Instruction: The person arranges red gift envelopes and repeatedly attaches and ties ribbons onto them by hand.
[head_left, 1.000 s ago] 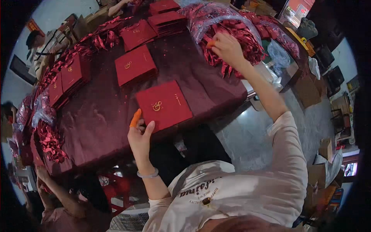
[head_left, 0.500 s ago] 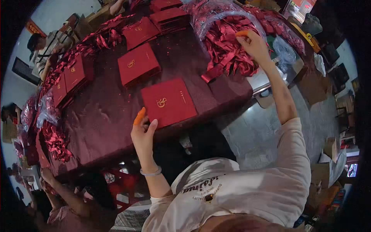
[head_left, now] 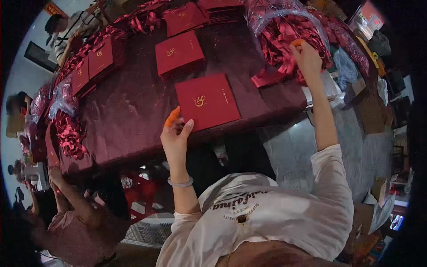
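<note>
A square red folder with a gold emblem lies at the table's near edge. My left hand is closed at its lower left corner, the thumb over the edge and an orange-covered finger along the side. My right hand, also with an orange fingertip cover, pinches into a heap of shiny dark red ribbons. The heap spills from a clear plastic bag. One ribbon end sticks out to the left. The exact strand between my fingertips is hard to make out.
A stack of similar red folders sits behind, with more folders farther back and at left. Ribbons hang over the left edge of the dark red tablecloth. Other people work at the left.
My view has shifted, so the table appears higher and farther right. My right hand has come slightly nearer to me over the ribbons. My left hand stays at the folder's corner.
</note>
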Demonstrator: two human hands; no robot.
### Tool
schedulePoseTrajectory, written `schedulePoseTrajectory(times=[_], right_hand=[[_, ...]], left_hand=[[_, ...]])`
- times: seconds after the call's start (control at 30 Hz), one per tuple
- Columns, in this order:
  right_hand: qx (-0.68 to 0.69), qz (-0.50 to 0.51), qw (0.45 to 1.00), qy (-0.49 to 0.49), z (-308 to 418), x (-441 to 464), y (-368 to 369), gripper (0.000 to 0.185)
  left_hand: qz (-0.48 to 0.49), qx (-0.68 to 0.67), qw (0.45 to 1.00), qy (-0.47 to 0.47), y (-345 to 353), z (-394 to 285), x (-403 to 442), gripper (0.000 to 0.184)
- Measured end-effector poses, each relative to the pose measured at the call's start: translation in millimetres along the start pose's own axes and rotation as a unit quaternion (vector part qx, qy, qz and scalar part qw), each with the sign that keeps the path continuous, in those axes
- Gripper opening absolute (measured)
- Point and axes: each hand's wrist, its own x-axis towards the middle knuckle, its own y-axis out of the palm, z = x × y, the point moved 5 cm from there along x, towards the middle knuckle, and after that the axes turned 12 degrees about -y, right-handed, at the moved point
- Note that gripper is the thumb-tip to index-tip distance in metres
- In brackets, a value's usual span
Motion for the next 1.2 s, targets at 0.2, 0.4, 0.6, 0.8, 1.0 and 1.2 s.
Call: schedulePoseTrajectory(times=[0.2, 0.4, 0.6, 0.8, 1.0, 1.2], right_hand=[[0.314, -0.118, 0.927, -0.165, 40.5, 12.8, -14.0, 0.017], [0.589, 0.166, 0.787, -0.08, 127.2, -27.2, 51.8, 0.017], [0.609, 0.319, 0.724, -0.06, 213.8, -83.4, 66.7, 0.022], [0.708, 0.248, 0.661, -0.012, 216.8, -97.7, 89.6, 0.018], [0.585, 0.252, 0.762, -0.119, 217.1, -97.8, 71.3, 0.02], [0.397, 0.172, 0.86, -0.271, 225.5, -98.8, 60.7, 0.018]], left_hand=[[0.022, -0.023, 0.999, -0.026, 2.2, 3.6, 5.4, 0.04], [-0.014, 0.006, 1.0, -0.007, 3.5, 9.7, 2.3, 0.032], [-0.034, 0.034, 0.999, -0.02, 0.8, 6.2, -7.8, 0.032], [0.124, -0.037, 0.99, -0.06, 5.6, 1.7, -13.3, 0.043], [0.119, -0.075, 0.989, -0.055, 10.8, 4.0, -13.6, 0.044], [0.062, -0.054, 0.986, -0.144, 7.5, 7.1, -12.6, 0.042]])
